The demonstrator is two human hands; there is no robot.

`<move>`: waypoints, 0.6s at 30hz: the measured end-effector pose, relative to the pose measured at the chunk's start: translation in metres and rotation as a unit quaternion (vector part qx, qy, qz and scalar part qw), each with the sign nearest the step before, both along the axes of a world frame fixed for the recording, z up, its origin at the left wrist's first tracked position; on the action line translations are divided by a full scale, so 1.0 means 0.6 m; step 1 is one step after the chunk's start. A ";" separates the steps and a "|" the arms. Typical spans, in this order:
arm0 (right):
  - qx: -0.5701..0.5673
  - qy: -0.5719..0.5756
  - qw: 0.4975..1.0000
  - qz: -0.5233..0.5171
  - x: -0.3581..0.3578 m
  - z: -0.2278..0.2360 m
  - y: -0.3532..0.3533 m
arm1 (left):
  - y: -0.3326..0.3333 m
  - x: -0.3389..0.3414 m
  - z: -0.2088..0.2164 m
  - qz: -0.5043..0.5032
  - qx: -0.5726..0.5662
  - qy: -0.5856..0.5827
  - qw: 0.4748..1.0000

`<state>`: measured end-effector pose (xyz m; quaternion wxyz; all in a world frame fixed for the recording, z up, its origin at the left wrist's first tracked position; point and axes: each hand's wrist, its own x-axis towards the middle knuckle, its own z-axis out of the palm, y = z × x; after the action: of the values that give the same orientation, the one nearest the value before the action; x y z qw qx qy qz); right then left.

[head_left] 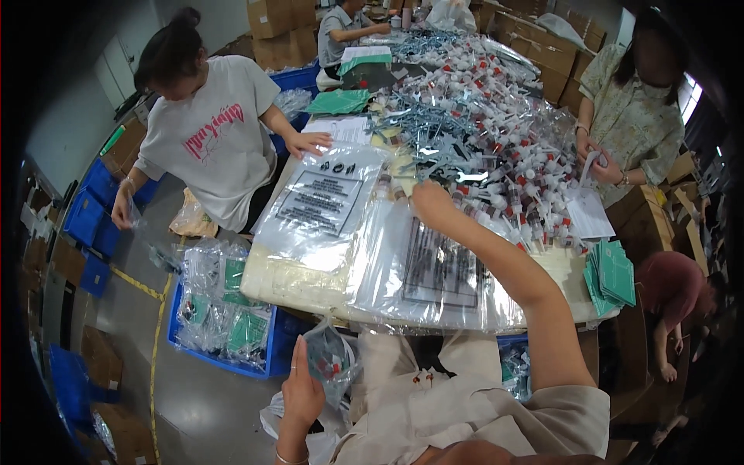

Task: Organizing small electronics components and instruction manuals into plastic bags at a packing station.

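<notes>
The person's right hand point(434, 208) is reaching across the table point(267, 285) to the near edge of the heap of small bottles point(508, 143), beside metal wrenches point(438, 128); picking out pieces seems to be the step in hand, calling next for a light pinch separating one from its neighbours. What its grip is holding cannot be told. The left hand point(302, 394) is pointing its index finger upward beside a filled clear bag point(333, 358), its grip unclear. Flat clear bags point(318, 205) are showing dark text blocks and symbols.
</notes>
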<state>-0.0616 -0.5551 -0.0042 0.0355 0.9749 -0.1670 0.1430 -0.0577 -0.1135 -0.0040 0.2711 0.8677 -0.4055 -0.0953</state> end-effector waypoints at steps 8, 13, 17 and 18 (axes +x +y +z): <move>0.024 0.044 0.992 -0.112 0.027 -0.040 -0.068 | -0.007 0.017 -0.012 0.020 0.021 0.011 1.000; 0.090 0.129 0.986 -0.062 0.014 -0.015 -0.092 | -0.018 0.029 -0.018 0.024 0.029 0.012 0.999; 0.063 -0.092 0.994 -0.005 0.046 -0.036 -0.112 | -0.021 0.038 -0.036 0.028 0.038 0.027 0.999; 0.059 -0.089 0.994 0.002 0.062 -0.037 -0.108 | -0.020 0.039 -0.043 0.027 0.033 0.025 0.999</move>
<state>-0.0245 -0.6197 -0.0264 -0.0373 0.9589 -0.1760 0.2192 -0.0345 -0.1253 -0.0300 0.2549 0.8841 -0.3718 -0.1232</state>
